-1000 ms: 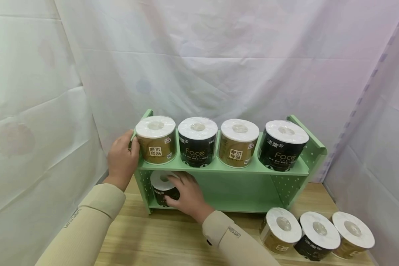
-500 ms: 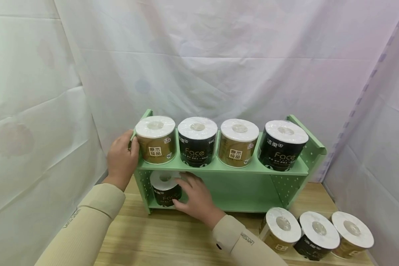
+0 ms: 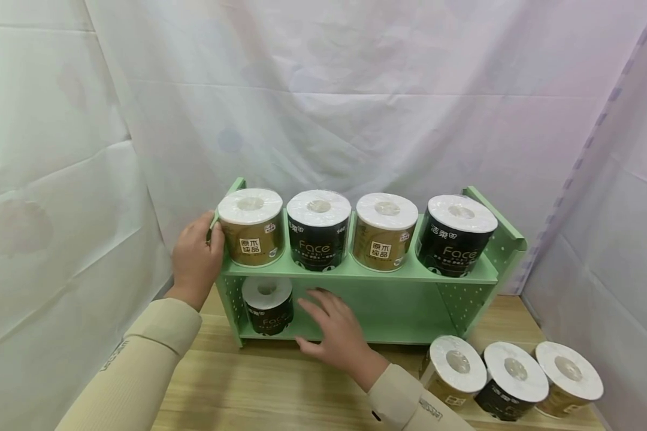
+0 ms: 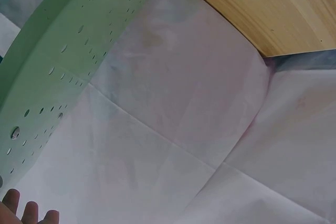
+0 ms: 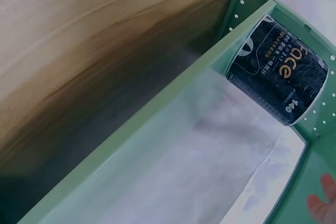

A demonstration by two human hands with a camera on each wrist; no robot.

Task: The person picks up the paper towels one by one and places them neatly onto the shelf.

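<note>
My left hand grips the left side panel of a two-tier green shelf, its thumb on the inner side beside a gold toilet roll. At the bottom of the left wrist view, its fingertips show below the perforated panel. On the lower tier, at the left end, a black-wrapped toilet roll stands upright. My right hand is just right of that roll, apart from it, fingers spread and holding nothing. The right wrist view has the same black roll near the shelf's side panel.
On the upper tier stand a black roll, a gold roll and another black roll. At right front, two gold rolls and a black roll stand on the wooden table. White cloth hangs behind.
My right hand has let go of the black toilet roll on the lower tier and moved to the right, away from it. The left hand stays on the side panel.
</note>
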